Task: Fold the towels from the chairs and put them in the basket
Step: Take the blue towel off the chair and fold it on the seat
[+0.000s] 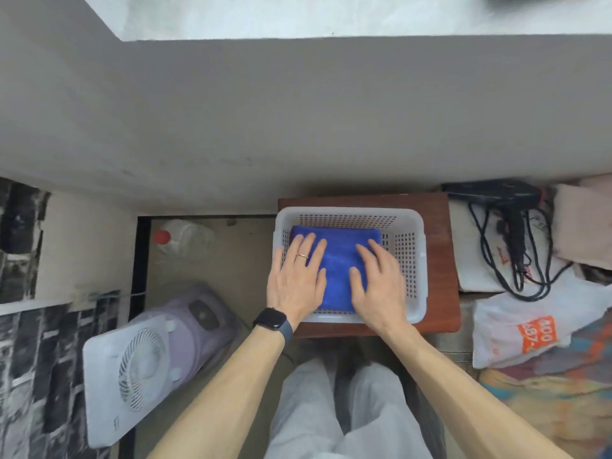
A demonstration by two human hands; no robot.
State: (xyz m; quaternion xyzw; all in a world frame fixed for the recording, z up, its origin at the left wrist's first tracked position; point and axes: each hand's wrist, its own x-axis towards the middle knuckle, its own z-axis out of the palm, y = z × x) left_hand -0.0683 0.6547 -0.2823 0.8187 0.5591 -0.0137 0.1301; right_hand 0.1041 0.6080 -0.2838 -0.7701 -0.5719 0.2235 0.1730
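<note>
While the white perforated basket (418,260) sits on a wooden stool (443,246), a folded blue towel (337,256) inside is pressed flat by the left hand (296,279) and right hand (377,286), fingers spread.

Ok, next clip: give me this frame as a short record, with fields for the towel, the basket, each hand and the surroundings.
towel: blue towel, folded, lying inside the basket
basket: white perforated basket, on a brown wooden stand
left hand: left hand palm down on the towel, fingers straight
right hand: right hand palm down on the towel, not gripping it
surroundings: white fan on the floor at left; black hair dryer and white plastic bag at right
</note>
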